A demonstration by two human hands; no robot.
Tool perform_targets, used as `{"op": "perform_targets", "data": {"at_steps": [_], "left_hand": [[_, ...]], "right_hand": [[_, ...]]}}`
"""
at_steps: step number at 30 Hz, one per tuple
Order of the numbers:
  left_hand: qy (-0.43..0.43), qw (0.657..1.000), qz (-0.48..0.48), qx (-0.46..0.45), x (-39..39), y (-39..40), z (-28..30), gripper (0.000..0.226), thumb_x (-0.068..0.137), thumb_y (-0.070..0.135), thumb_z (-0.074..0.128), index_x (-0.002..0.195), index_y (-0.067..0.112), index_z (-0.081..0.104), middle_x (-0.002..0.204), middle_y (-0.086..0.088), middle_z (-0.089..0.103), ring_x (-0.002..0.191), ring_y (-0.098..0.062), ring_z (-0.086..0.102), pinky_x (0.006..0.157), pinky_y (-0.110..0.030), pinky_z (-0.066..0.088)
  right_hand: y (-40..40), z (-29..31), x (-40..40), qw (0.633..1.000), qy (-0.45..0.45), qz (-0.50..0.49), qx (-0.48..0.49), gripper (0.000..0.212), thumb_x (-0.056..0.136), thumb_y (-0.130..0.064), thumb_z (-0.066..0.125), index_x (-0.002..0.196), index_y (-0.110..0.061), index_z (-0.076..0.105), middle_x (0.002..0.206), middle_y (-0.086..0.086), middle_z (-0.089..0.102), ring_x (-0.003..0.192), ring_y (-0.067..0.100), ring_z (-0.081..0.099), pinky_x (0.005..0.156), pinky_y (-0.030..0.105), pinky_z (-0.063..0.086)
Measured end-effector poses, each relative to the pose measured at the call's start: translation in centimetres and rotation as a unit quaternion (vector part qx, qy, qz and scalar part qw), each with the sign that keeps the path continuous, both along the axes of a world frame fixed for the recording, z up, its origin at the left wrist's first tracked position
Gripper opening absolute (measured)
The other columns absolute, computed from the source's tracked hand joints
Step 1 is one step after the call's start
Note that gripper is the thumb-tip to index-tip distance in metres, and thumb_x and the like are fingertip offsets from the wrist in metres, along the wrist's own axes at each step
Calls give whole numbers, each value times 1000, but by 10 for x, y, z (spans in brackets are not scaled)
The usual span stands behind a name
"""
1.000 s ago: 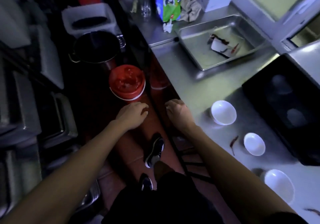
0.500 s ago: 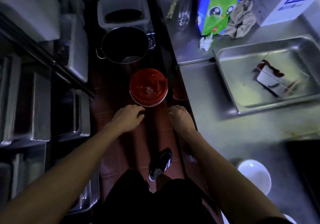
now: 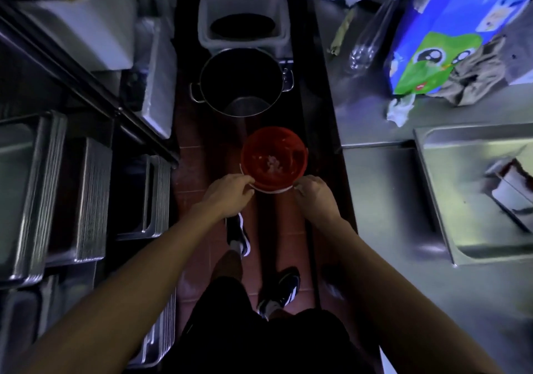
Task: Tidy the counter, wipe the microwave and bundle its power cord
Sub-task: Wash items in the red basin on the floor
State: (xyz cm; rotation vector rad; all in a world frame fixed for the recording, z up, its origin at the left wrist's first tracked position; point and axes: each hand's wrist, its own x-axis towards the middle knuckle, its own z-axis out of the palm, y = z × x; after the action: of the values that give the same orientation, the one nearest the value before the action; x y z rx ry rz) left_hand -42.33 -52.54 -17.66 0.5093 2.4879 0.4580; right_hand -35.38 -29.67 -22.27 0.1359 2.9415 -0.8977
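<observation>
Both hands forward since half second ago, now at red bucket's near rim.
Far left: stacked steel trays point(image 3: 26, 194) on shelving.
Left hand point(image 3: 229, 194) curled, pinching white rim at bucket's left.
Red bucket point(image 3: 273, 158) on tiled floor in aisle, just beyond feet; steel pot point(image 3: 240, 83) behind it.
Right hand point(image 3: 315, 196) curled, pinching rim at right.
Steel counter point(image 3: 380, 189) right, holding metal pan point(image 3: 438, 154), crumpled rag point(image 3: 473, 79).

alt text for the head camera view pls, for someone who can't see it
Seen from above, a person's left hand and right hand reach the near rim of a red bucket standing on the floor of a dim kitchen aisle. Beyond it stand a steel pot and a white bin; a steel counter runs along the right.
</observation>
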Motion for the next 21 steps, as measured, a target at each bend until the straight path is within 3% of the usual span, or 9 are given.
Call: {"op": "perform_targets", "data": {"at_steps": [4, 8, 14, 21], "left_hand": [[-28, 997, 44, 49, -61, -5, -16, 35, 92, 37, 57, 125, 28, 62, 118, 1, 68, 106, -20, 65, 90, -39, 54], [-50, 996, 49, 62, -125, -9, -26, 37, 95, 36, 56, 130, 27, 60, 121, 2, 66, 108, -20, 64, 91, -39, 53], [-87, 993, 39, 69, -192, -25, -51, 35, 94, 35, 58, 127, 26, 62, 123, 1, 66, 111, -21, 63, 93, -41, 52], [-121, 991, 23, 52, -237, -35, -99, 31, 92, 39, 54, 121, 32, 63, 113, 4, 69, 98, -18, 66, 83, -38, 55]], "right_hand": [[-9, -3, -54, 1000, -16, -7, -1, 4, 79, -6, 61, 81, -7, 65, 80, 11, 63, 77, 32, 60, 62, 41, 48], [-25, -8, -110, 999, -41, -29, -11, 17, 80, -7, 59, 92, -9, 71, 87, 13, 69, 82, 33, 65, 67, 41, 53], [-59, -25, -179, 988, -82, -116, -59, 17, 84, -2, 61, 94, -6, 73, 90, 14, 73, 85, 33, 67, 73, 43, 55], [-68, -84, -218, 977, -164, -122, -54, 15, 85, -5, 56, 91, -6, 70, 85, 15, 70, 77, 34, 66, 63, 42, 54]]}}
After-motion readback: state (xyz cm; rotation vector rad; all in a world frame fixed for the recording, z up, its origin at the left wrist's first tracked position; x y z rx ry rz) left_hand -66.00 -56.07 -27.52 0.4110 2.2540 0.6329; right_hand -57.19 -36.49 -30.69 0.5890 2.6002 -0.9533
